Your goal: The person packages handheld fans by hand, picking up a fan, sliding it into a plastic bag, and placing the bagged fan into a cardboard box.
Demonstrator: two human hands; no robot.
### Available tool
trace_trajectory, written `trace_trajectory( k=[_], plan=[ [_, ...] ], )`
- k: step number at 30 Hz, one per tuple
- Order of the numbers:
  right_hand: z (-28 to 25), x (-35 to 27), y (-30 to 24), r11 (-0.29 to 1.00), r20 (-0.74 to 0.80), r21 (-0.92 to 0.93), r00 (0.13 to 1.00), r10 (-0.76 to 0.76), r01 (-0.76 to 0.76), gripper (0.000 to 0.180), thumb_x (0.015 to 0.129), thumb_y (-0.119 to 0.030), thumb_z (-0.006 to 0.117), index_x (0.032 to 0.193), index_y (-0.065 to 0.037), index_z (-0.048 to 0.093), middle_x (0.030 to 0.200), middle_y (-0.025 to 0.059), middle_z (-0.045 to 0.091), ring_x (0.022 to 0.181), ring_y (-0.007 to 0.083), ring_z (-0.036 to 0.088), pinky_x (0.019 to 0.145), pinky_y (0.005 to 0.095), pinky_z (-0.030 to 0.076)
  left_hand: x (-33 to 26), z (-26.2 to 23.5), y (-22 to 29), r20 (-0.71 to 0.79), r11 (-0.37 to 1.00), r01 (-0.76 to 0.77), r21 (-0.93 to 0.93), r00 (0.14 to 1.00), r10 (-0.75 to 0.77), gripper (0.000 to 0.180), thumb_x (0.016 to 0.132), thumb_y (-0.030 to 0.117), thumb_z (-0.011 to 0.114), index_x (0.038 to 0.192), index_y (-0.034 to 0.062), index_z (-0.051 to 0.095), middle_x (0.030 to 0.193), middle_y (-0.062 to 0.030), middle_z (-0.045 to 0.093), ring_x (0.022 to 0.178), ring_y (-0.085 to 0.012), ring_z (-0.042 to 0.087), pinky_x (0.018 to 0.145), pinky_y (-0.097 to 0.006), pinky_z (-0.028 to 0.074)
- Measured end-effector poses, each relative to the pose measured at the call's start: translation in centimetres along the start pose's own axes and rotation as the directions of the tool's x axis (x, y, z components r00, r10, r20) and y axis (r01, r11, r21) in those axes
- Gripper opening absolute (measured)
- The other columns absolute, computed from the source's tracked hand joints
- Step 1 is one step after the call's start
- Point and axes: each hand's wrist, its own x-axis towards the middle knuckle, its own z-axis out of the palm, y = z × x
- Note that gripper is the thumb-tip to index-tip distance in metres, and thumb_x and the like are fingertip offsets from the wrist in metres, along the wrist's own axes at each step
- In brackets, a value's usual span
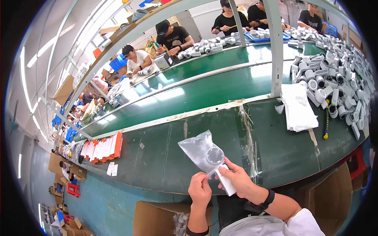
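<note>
My right hand (241, 181) is closed around the white handle of a small handheld device (226, 183) with a round grey head, which looks like a mini fan. Over that head sits a clear plastic bag (195, 147), its closed end pointing up and left. The handle still sticks out of the bag's mouth toward me. My left hand (200, 190) is closed in a pinch on the bag's edge, just left of the handle. Both hands are raised over the near edge of the dark green workbench (157, 157).
A stack of clear-white bags (298, 108) lies right of centre, beside a yellow-and-black tool (326, 122). Farther right is a large pile of similar devices (342, 76). Orange-and-white boxes (102, 148) stand at left. A metal post (275, 51) rises by the conveyor (212, 88); co-workers sit across it.
</note>
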Motion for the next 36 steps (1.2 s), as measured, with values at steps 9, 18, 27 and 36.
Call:
trace_trajectory(
  k=[9,18,27,36],
  plan=[
    [-0.3,0.8,1.2,0.995,-0.006,0.046,0.996,-0.090,0.090,0.058,0.093,-0.008,0.053,0.144,-0.011,0.026,0.108,0.0127,0.062,0.087,0.0184,0.065,0.073,0.0328,0.055,-2.2,0.3,1.5,-0.065,0.973,-0.016,-0.230,0.998,0.001,0.009,0.085,0.001,0.064,0.089,0.0035,0.057,0.088,-0.0119,0.062,0.079,-0.0240,0.060,0.069,-0.031,0.049],
    [-1.1,0.8,1.6,0.926,-0.049,-0.288,0.962,-0.269,0.245,0.057,0.088,-0.018,0.067,0.133,-0.002,0.035,0.097,0.0107,0.068,0.085,0.0131,0.064,0.073,0.0276,0.051,1.1,-4.3,3.4,0.672,0.883,0.384,-0.271,0.732,-0.112,0.020,0.071,0.002,0.076,0.089,0.0014,0.067,0.090,-0.0119,0.068,0.083,-0.0201,0.066,0.077,-0.031,0.051],
    [-0.5,-0.5,3.0,0.719,0.076,-0.588,0.911,-0.406,0.370,0.033,0.091,-0.020,0.060,0.118,-0.001,0.052,0.083,0.0139,0.069,0.073,0.0181,0.068,0.067,0.0298,0.051,-0.4,1.4,0.7,0.582,0.112,0.680,-0.725,0.691,-0.428,0.061,0.094,0.041,0.056,0.131,-0.0043,0.041,0.124,-0.0195,0.055,0.112,-0.0287,0.057,0.098,-0.043,0.046],
    [-1.7,-0.5,1.1,0.281,0.113,-0.815,0.616,-0.780,0.506,0.010,0.086,-0.008,0.064,0.091,0.000,0.068,0.075,0.0106,0.066,0.059,0.0146,0.062,0.056,0.0259,0.049,-1.5,1.1,-0.3,0.542,-0.184,0.571,-0.800,0.556,-0.630,0.057,0.098,0.048,0.042,0.137,0.0055,0.039,0.132,-0.0146,0.051,0.121,-0.0325,0.050,0.104,-0.049,0.039]
  ],
)
